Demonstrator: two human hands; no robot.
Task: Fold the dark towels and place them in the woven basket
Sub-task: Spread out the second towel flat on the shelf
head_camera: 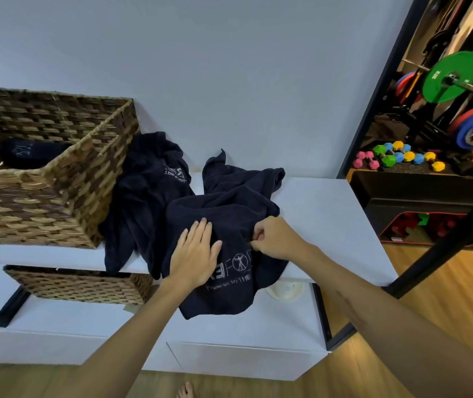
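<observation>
I am pinching the dark towel [224,214] with my right hand [272,237], left hand [195,254] pressing flat; its overhang beside the woven basket [57,173] risks sliding off.

Dark towel [229,202] under my hands: matt terry cloth. Basket [57,196]: rough woven fibre. Shelf [330,202]: smooth matt white.

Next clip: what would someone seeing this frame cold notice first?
Most striking is the heap of dark towels crumpled on the white shelf, with the left hand flat on the front one and the right hand pinching its fabric. To the left stands the woven basket, one folded towel already inside. At far right, bright gym weights draw the eye.
</observation>
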